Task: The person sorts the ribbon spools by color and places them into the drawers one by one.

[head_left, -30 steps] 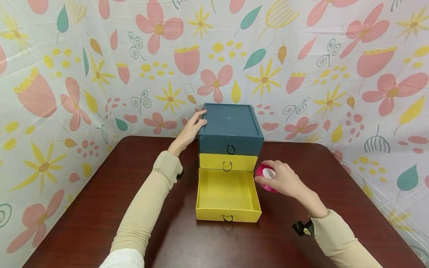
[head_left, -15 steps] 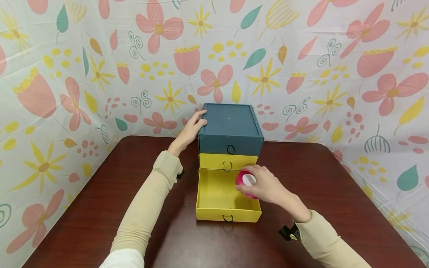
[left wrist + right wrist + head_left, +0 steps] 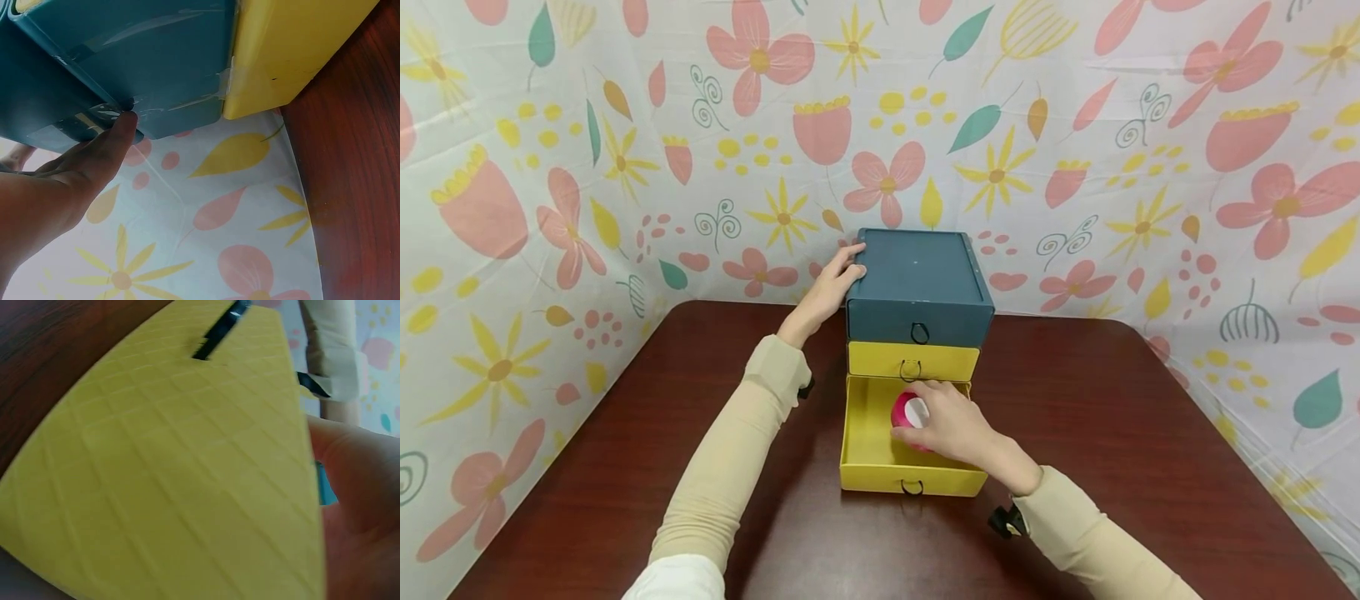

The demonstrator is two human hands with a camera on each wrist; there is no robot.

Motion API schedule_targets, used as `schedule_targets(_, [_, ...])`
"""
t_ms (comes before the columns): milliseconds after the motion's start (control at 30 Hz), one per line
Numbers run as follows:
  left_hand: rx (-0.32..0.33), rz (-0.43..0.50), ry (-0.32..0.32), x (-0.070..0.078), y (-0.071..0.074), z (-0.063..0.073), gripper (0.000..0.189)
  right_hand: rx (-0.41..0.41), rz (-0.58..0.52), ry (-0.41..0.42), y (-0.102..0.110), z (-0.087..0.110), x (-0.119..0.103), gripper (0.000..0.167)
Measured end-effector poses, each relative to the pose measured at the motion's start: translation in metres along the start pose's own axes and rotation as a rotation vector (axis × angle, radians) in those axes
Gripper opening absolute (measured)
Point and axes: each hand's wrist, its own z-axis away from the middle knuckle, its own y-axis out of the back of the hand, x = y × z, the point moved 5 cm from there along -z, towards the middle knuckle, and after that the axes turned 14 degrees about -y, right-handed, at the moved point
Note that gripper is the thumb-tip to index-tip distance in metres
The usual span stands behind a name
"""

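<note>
My right hand (image 3: 957,427) holds a round, glossy pink roll with a white centre (image 3: 916,412), thumb and fingers on either side. It is over the pulled-out bottom yellow drawer (image 3: 880,477) of a small drawer unit. My left hand (image 3: 824,293) rests against the left edge of the unit's blue top (image 3: 917,265), fingers along the edge; the left wrist view has its thumb on the blue side (image 3: 175,75). The drawer's front (image 3: 169,456) and part of the right hand (image 3: 362,481) fill the right wrist view, where the roll is hidden.
The unit stands on a dark red-brown table (image 3: 1075,375). Above the pulled-out drawer are a closed yellow drawer (image 3: 872,360) and a blue drawer front (image 3: 880,323), each with a black loop pull. A flower-printed cloth (image 3: 880,100) hangs behind the table.
My right hand has carried the pink roll leftwards, from beside the unit to over the pulled-out yellow drawer. The left hand stays on the blue top's edge.
</note>
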Motion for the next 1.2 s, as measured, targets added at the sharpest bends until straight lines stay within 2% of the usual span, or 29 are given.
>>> schedule_targets(167, [0.014, 0.009, 0.005, -0.022, 0.001, -0.007, 0.054, -0.007, 0.014, 0.003, -0.01, -0.006, -0.001, 0.063])
schedule_targets(433, [0.026, -0.025, -0.028, -0.022, -0.001, -0.009, 0.054, 0.016, 0.033, 0.042, -0.02, -0.014, -0.002, 0.063])
schedule_targets(567, [0.029, -0.026, -0.03, -0.022, 0.0, -0.008, 0.053, -0.035, -0.039, 0.083, -0.021, -0.014, -0.002, 0.057])
schedule_targets(700, [0.02, -0.009, -0.019, -0.019, 0.0, -0.006, 0.053, -0.098, -0.142, 0.118, -0.013, -0.007, -0.001, 0.042])
schedule_targets(867, [-0.004, 0.005, -0.001, 0.0, -0.001, 0.002, 0.054, -0.104, -0.263, 0.202, 0.004, 0.012, -0.004, 0.025])
schedule_targets(933, [-0.008, -0.004, 0.002, 0.007, -0.001, 0.005, 0.054, -0.142, -0.356, 0.25, 0.009, 0.023, -0.006, 0.02])
schedule_targets(1000, [-0.007, -0.008, 0.003, 0.009, -0.001, 0.006, 0.054, -0.264, -0.494, 0.31, 0.009, 0.035, -0.011, 0.018])
schedule_targets(1033, [-0.005, -0.01, 0.001, 0.009, -0.001, 0.006, 0.053, -0.369, -0.577, 0.337, 0.007, 0.042, -0.013, 0.018])
schedule_targets(1100, [0.001, -0.013, -0.002, 0.01, -0.001, 0.006, 0.053, -0.659, -0.752, 0.336, -0.003, 0.058, -0.016, 0.023])
schedule_targets(1200, [0.006, -0.012, -0.001, 0.009, -0.001, 0.005, 0.053, -1.104, -0.956, 0.233, -0.025, 0.083, -0.015, 0.032])
